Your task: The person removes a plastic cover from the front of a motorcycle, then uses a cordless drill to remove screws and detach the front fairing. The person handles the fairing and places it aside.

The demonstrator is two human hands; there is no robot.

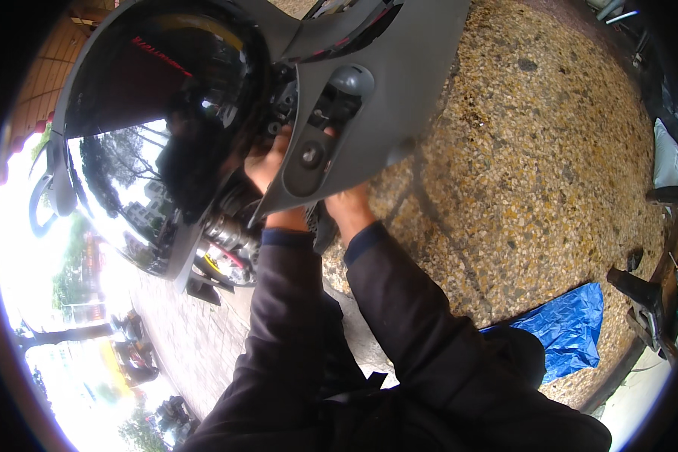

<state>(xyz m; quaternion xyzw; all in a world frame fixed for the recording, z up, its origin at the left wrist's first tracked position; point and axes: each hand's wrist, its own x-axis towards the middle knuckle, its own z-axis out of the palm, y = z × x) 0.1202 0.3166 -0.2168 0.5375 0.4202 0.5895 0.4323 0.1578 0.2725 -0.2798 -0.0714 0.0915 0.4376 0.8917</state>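
A grey body panel point(422, 83) with a long recess and a round fitting in it stands out from a motor scooter. My left hand point(262, 167) reaches into the gap between this panel and the scooter's glossy black rounded part point(226, 98). Its fingers look curled, but what they hold is hidden. Beneath the panel's lower edge, my right hand point(348, 207) goes up behind it. One fingertip shows through the recess's opening; the other fingers are out of sight. Metal parts and a red and a yellow strip point(217, 260) show below my left hand.
Pebbled floor point(535, 151) spreads to the right, with a crumpled blue sheet point(572, 331) on it. Tools and dark metal parts point(648, 297) lie along the right edge, near a white bag point(669, 158). Paler paving point(181, 331) and parked two-wheelers point(134, 350) are on the left.
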